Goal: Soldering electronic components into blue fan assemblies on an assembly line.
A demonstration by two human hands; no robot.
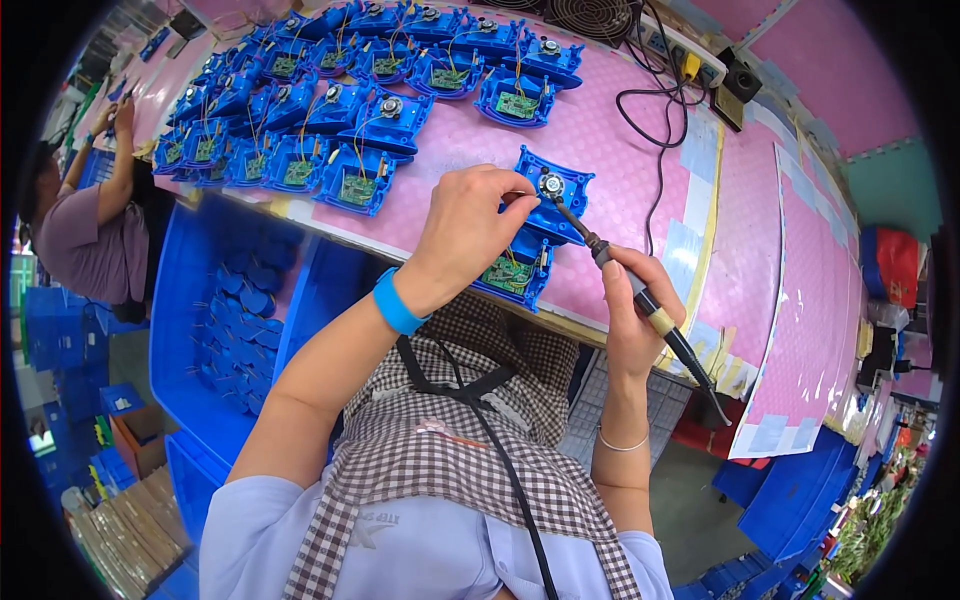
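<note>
My right hand [640,310] grips a soldering iron [661,323] like a pen, its tip slanting up and left. That tip is at or just beside the round metal speaker [551,184] in an opened blue plastic housing [573,190]. My left hand [468,225] is closed in a pinch at the left side of the speaker. What lies between its fingertips is too small to make out. Nearer to me, the housing's other half holds a green circuit board [508,273] with thin wires, partly covered by my left hand.
Several similar blue housings [360,185] with boards and speakers stand in rows at the far left of the pink-covered table [620,130]. A blue bin [225,375] of blue parts sits below. Black cables [660,140] and a power strip [690,45] lie back right. Another person [95,235] works far left.
</note>
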